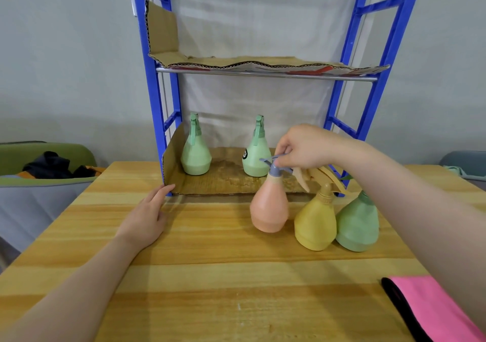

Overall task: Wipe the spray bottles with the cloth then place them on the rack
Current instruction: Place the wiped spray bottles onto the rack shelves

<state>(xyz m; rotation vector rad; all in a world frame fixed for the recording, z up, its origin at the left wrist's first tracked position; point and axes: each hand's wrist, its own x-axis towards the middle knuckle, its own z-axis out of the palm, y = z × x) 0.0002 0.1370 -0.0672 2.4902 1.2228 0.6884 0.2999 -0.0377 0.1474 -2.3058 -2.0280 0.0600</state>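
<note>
Pink spray bottle (pixel 268 207) hangs tilted near the table's (pixel 210 276) far edge, its purple trigger head pinched by the right hand (pixel 302 147). Beside it stand yellow bottle (pixel 315 223) and green bottle (pixel 357 223). 2 green bottles (pixel 196 152) occupy the rack's (pixel 152 78) cardboard shelf (pixel 226 181). Left hand (pixel 147 218) lies flat, fingers relaxed. Pink cloth (pixel 431 307) fills the near right corner.

Counting five spray bottles in all. Seeing three green: two standing on the rack's lower shelf, one (pixel 196 154) well left of the grip and one (pixel 255 157) just behind it, plus a third green bottle (pixel 357 223) on the table below and right of the grip. Finding one pink bottle (pixel 269 207) hanging directly under the gripping fingers, one yellow bottle (pixel 315 223) just beside it. Noting one pink cloth (pixel 431 307).
</note>
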